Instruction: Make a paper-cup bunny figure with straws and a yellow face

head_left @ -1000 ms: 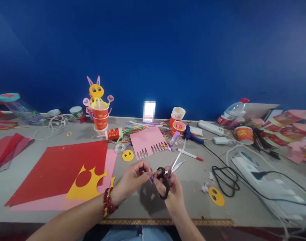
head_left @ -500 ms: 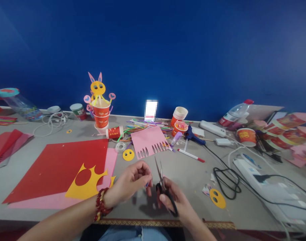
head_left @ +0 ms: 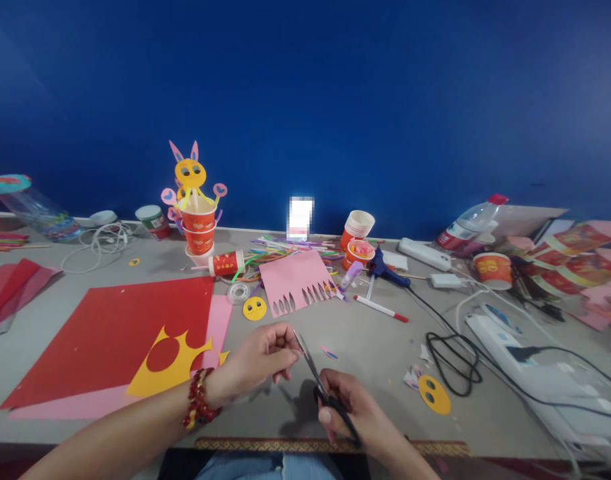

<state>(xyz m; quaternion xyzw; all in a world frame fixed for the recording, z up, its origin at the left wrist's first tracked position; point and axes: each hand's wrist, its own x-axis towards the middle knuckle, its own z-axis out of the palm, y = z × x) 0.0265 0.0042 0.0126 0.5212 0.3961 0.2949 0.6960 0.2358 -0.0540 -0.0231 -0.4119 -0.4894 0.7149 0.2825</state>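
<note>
My right hand [head_left: 348, 410] is closed round the black handles of the scissors [head_left: 313, 367], whose blades point up and left, nearly together. The blade tips reach the fingertips of my left hand [head_left: 273, 353]. That hand is pinched, and whatever sits between its fingers is too small to make out. A small pink and blue paper piece [head_left: 329, 353] lies on the table just beyond the scissors. Farther back is a pink sheet [head_left: 298, 280] with pointed leaf-shaped cut-outs, and beside it a yellow paper face [head_left: 255, 308].
Red sheets [head_left: 115, 333] and cut yellow paper [head_left: 168, 367] lie at left. Stacked red cups [head_left: 199, 230] carry a rabbit figure. At right are a glue gun [head_left: 388, 270], a marker [head_left: 380, 309], a black cable [head_left: 453, 363], another yellow face [head_left: 434, 395] and a power strip [head_left: 535, 380].
The scissors have swung left and their blades have closed, with the tips now at my left fingertips. The small pink and blue piece now shows on the table. The view has shifted slightly.
</note>
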